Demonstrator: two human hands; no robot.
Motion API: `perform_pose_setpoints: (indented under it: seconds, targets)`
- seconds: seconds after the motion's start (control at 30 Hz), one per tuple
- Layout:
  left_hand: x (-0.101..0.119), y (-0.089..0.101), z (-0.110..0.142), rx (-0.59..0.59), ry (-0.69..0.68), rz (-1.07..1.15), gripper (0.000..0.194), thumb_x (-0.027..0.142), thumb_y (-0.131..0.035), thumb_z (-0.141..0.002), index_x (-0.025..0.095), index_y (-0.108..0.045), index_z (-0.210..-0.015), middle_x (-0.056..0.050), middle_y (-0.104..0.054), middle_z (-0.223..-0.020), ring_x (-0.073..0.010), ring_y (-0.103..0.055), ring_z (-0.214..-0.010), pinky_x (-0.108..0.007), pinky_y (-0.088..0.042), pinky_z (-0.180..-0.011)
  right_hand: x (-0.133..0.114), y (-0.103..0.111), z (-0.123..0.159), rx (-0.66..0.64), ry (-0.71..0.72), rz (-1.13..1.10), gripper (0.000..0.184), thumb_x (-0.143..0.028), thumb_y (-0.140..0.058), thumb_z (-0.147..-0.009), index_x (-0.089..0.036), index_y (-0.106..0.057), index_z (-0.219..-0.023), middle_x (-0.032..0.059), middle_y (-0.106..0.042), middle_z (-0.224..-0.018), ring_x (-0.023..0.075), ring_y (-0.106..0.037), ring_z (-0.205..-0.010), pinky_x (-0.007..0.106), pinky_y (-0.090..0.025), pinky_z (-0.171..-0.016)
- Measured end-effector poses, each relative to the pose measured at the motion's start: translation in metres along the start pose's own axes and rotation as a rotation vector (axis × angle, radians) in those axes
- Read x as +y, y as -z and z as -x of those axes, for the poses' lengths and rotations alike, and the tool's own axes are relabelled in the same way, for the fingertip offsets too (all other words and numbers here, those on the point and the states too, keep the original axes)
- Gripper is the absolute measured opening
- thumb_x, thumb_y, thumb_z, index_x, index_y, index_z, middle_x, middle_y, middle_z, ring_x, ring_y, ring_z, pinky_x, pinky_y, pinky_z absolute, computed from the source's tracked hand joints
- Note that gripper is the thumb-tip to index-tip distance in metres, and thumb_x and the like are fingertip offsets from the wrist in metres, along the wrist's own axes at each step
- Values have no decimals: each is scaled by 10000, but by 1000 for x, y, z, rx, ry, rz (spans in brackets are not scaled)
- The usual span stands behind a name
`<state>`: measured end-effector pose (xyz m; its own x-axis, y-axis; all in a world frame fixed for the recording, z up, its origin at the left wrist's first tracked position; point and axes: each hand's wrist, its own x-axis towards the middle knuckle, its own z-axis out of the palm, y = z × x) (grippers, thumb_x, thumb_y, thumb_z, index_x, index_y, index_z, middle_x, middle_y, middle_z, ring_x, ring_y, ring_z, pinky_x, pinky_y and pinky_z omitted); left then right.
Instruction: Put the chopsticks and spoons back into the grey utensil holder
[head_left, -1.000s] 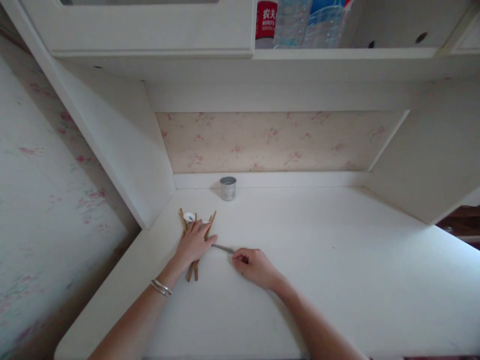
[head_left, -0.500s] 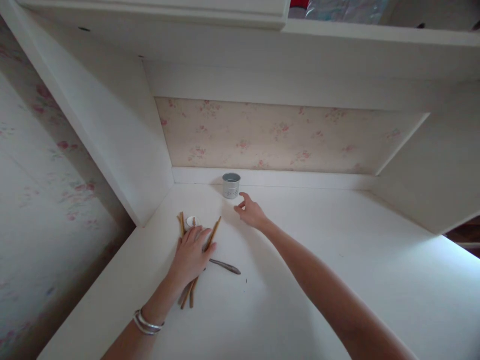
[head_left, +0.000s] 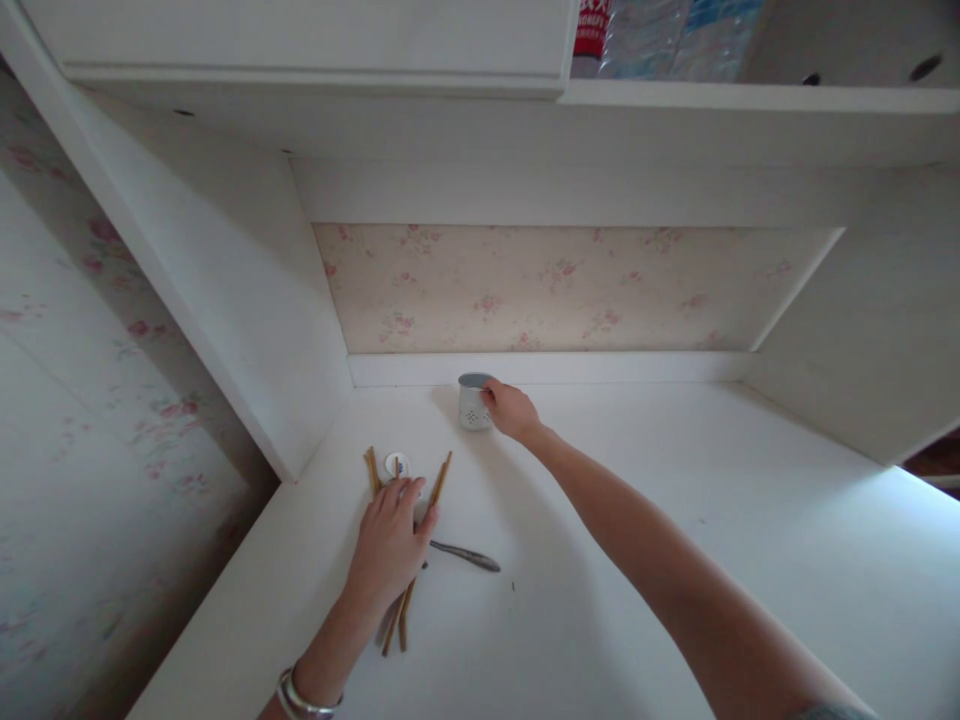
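My right hand (head_left: 510, 409) reaches to the back of the white desk (head_left: 637, 560) and its fingers close round the side of a small perforated metal cup (head_left: 472, 401) that stands upright by the back wall. My left hand (head_left: 391, 545) lies flat, fingers spread, on a bundle of wooden chopsticks (head_left: 440, 479). A small white spoon (head_left: 397, 464) lies just beyond its fingertips. A metal utensil handle (head_left: 465, 555) sticks out to the right from under that hand.
A white side panel (head_left: 247, 300) closes the desk's left side, and another panel (head_left: 862, 330) slants in at the right. Overhead runs a shelf (head_left: 750, 95) with plastic water bottles (head_left: 645, 35). Flowered wallpaper (head_left: 555, 290) backs the niche.
My right hand let go of the metal utensil, reached to the back of the desk and closed on the metal cup. My left hand stayed on the chopsticks.
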<state>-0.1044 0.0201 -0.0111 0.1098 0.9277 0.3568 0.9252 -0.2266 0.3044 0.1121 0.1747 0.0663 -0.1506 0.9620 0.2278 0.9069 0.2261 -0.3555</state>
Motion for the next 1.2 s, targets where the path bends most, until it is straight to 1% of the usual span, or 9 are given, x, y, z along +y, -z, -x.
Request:
perform_pose_setpoints:
  seconds: [0.07,0.13,0.27,0.43,0.53,0.7,0.9,1.07,1.2]
  targets:
    - [2,2,1,-9,7,8,404,419,-433,-894,194,-556,-1206,-105,-577,-1240,-264,-494,-1196,-430,-374,-1035,6,11,17,34,18,-38,280,-348,-372,-963,-243,-558,-1144,58,-677,-1048,214,-644,-925,300,-451,-772]
    - [3,3,1,-17,14,13,397,414,-431,-893,194,-560,-1197,-98,-583,-1237,-256,-498,-1194,-409,-372,-1037,12,22,39,78,36,-129,259,-348,-401,-950,-244,-569,-1117,40,-679,-1013,181,-650,-843,275,-451,-735]
    - [5,4,2,-16,34,15,409,414,-415,-897,181,-548,-1205,-98,-584,-1235,-244,-499,-1199,-379,-366,-1043,26,35,95,148,52,-328,253,-377,-426,-930,-222,-574,-1064,34,-670,-957,142,-640,-689,257,-461,-656]
    - [7,0,5,-13,57,27,430,433,-413,-893,165,-552,-1199,-101,-575,-1235,-251,-500,-1191,-390,-363,-1048,43,29,167,230,0,-496,280,-415,-421,-931,-208,-548,-1069,49,-640,-909,130,-621,-609,253,-480,-590]
    - [9,-1,5,-14,75,29,421,423,-411,-893,165,-554,-1194,-99,-578,-1225,-254,-510,-1173,-397,-379,-1032,51,22,196,238,-6,-529,280,-425,-415,-936,-209,-547,-1056,46,-607,-866,134,-616,-620,249,-488,-579]
    - [9,-2,4,21,104,39,375,406,-420,-888,178,-585,-1137,-89,-599,-1187,-250,-540,-1127,-394,-407,-1004,54,14,216,201,47,-471,282,-420,-380,-952,-228,-540,-1083,46,-569,-853,150,-602,-677,249,-486,-589]
    - [6,-3,3,51,116,86,319,369,-451,-872,194,-627,-1073,-68,-625,-1141,-228,-568,-1077,-363,-412,-1006,54,9,223,175,95,-440,267,-382,-380,-962,-222,-519,-1123,32,-575,-840,128,-569,-622,242,-462,-581]
    - [2,7,-1,74,156,151,275,349,-446,-868,201,-665,-943,-61,-666,-1040,-214,-596,-1008,-337,-432,-961,62,0,224,196,131,-436,297,-361,-410,-955,-234,-504,-1206,30,-635,-890,109,-570,-597,233,-467,-579]
    - [-7,20,-2,100,262,153,321,390,-418,-873,198,-659,-962,-56,-676,-1022,-201,-625,-937,-306,-457,-878,64,-4,225,203,117,-465,352,-359,-433,-948,-247,-458,-1281,25,-650,-910,99,-580,-581,223,-474,-575]
